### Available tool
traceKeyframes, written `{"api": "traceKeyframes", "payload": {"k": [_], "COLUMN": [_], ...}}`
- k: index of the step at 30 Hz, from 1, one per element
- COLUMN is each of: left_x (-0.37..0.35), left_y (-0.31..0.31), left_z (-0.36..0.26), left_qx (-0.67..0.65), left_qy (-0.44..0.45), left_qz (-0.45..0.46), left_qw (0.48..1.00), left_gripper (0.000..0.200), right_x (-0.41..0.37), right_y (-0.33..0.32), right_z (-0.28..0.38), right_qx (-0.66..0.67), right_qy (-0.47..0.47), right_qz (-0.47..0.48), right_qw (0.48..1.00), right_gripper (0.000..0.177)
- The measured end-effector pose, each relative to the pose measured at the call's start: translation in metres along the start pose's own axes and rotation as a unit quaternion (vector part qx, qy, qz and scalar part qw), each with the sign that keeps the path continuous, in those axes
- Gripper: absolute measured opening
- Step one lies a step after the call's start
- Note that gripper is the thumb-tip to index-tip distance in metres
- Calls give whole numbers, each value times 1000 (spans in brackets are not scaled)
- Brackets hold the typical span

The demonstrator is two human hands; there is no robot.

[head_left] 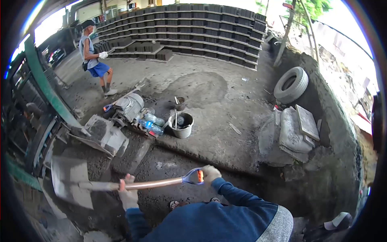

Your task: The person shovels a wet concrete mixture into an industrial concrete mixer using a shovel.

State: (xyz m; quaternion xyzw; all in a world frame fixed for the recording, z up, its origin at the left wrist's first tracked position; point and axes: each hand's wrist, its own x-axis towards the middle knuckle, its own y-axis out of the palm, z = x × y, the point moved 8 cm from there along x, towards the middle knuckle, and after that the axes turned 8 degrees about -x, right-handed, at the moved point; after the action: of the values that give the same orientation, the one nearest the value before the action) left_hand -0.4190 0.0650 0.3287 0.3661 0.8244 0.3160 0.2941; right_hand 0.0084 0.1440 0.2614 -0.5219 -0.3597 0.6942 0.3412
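you're handling the shovel (100, 186) rn, l hand (129, 195) grasping the shaft (157, 184), r hand (211, 173) clenching the end grip (200, 176); next move's prob needing steady blade (60, 177) ctrl.

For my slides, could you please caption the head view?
Shovel held crosswise: left hand on its shaft, right hand on its grip, bucket beyond.

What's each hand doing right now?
Left hand: closed around the shaft of the shovel, toward the blade; slightly blurred.
Right hand: closed on the shovel's end handle.
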Motion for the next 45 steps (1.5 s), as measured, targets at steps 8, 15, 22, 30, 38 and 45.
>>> {"api": "traceKeyframes", "payload": {"k": [8,15,22,30,38,45], "left_x": [-127,-201,-245,-175,-45,47], "left_y": [-12,-54,10,36,-11,-74], "left_z": [105,182,177,122,19,-36], "left_qx": [-59,13,89,55,-79,-84], "left_qy": [-145,-223,-296,-104,18,6], "left_qz": [103,22,60,41,-172,-146], "left_qw": [982,974,949,992,982,986], "left_gripper": [29,45,42,36,24,25], "right_x": [-17,-41,-80,-71,-127,-91], "right_y": [96,180,149,144,-8,4], "right_z": [-182,-283,-303,-267,-84,35], "right_qx": [201,231,321,670,719,737], "right_qy": [195,143,283,161,43,54], "right_qz": [-140,-48,83,162,139,137], "right_qw": [950,961,900,706,679,660], "right_gripper": [57,44,21,16,21,20]}}
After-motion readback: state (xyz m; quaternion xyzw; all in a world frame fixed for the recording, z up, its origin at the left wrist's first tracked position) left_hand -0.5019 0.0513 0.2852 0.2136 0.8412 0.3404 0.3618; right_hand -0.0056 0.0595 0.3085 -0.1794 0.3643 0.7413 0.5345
